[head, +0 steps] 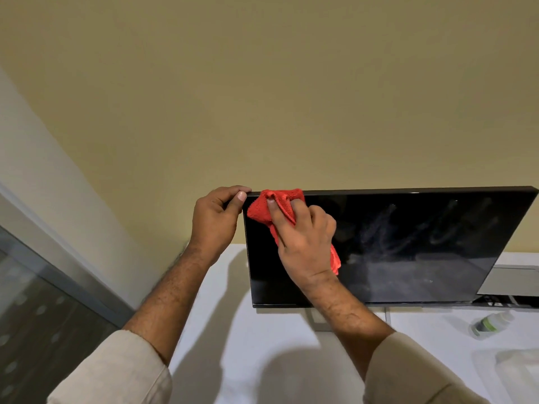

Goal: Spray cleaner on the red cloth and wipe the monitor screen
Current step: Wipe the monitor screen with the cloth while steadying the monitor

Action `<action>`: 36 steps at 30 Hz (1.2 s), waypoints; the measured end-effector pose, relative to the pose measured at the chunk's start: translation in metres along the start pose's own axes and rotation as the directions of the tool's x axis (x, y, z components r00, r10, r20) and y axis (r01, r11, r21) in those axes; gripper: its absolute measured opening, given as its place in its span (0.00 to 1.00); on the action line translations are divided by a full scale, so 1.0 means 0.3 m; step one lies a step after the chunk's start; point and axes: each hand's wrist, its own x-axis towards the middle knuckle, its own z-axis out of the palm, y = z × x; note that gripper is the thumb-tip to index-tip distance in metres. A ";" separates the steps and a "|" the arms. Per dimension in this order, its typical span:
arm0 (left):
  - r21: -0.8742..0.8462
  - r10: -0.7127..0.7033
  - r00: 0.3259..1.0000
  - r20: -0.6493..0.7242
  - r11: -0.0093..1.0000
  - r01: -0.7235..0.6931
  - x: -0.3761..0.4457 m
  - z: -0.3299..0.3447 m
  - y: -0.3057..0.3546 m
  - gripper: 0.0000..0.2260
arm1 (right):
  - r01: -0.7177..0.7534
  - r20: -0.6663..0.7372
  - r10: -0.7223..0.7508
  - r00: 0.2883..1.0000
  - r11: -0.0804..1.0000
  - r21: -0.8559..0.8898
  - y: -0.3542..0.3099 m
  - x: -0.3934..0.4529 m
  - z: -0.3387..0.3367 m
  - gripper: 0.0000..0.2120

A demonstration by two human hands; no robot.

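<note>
Right hand (303, 237) presses bunched red cloth (280, 208) flat against monitor screen (408, 246) at its upper left corner; cloth pinned under fingers, thumb on top, one end trailing below the palm. Left hand (215, 220) pinches the monitor's top left corner, thumb on front, fingers curled over the edge. Smear marks on screen right of the cloth. Cleaner bottle (490, 323) lying on white desk (262, 330), lower right, well apart.
</note>
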 end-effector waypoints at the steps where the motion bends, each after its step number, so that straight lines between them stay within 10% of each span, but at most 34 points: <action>1: 0.004 0.005 1.000 -0.005 1.000 -0.005 -0.001 0.004 -0.004 0.09 | -0.020 0.011 0.020 1.000 1.000 -0.006 0.026 -0.002 -0.010 0.22; 6: -0.027 -0.006 0.999 -0.037 1.000 0.005 -0.007 0.017 -0.008 0.12 | -0.215 0.048 0.213 0.976 0.976 0.043 0.252 -0.026 -0.090 0.17; 12: -0.029 -0.008 0.999 -0.043 1.000 0.007 0.001 0.020 -0.009 0.11 | -0.681 -0.054 0.733 0.678 0.654 0.330 0.360 -0.025 -0.127 0.11; 20: -0.026 -0.016 0.999 -0.047 1.000 0.015 -0.004 0.017 -0.009 0.11 | -0.259 0.054 0.254 0.966 0.959 0.116 0.061 -0.044 -0.021 0.20; 26: 0.004 -0.012 0.999 -0.043 1.000 0.012 -0.004 0.011 -0.006 0.09 | -0.068 0.041 0.065 0.997 0.994 0.082 0.089 -0.044 -0.035 0.20; 36: 0.037 0.001 0.999 -0.032 0.999 0.001 0.008 0.005 0.001 0.11 | -0.457 -0.060 0.481 0.875 0.860 0.225 0.427 -0.087 -0.101 0.07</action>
